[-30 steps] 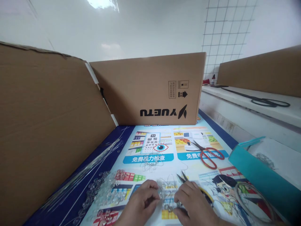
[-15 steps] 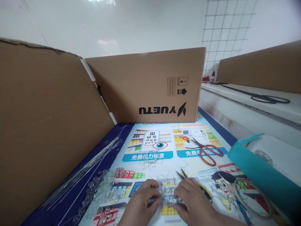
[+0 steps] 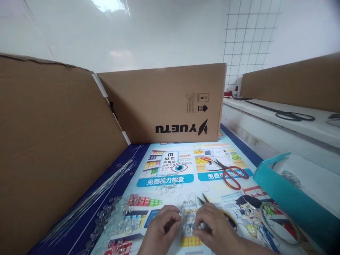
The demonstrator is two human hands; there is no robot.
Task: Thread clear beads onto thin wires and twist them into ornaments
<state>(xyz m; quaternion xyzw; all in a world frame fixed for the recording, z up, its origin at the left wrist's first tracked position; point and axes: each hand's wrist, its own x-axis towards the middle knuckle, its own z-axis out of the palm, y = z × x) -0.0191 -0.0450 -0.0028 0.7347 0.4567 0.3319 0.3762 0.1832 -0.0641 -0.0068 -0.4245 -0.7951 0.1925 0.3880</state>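
Note:
Between my hands lies a piece of clear beads strung on thin wire (image 3: 187,227), with loops of wire sticking up from its far side. My left hand (image 3: 164,228) is closed, its fingertips pinching the left edge of the piece. On the opposite edge my right hand (image 3: 216,228) is closed too, thumb and fingers at the beads and wire. What exactly each fingertip grips is too small to make out. Dark-bladed pliers or scissors with yellow handles (image 3: 230,219) lie partly hidden behind my right hand. Another beaded wire piece (image 3: 169,185) rests farther back.
Loose clear beads (image 3: 119,217) are heaped at the left, beside a bundle of straight wires (image 3: 92,198). Red-handled scissors (image 3: 231,175), a wire coil (image 3: 281,221) and a teal box (image 3: 289,198) are at the right. Cardboard panels (image 3: 148,102) stand at the back and left.
The camera view has shifted a little, so the surroundings appear slightly lower and farther left. Both hands stay at the beaded piece, with only small finger movements.

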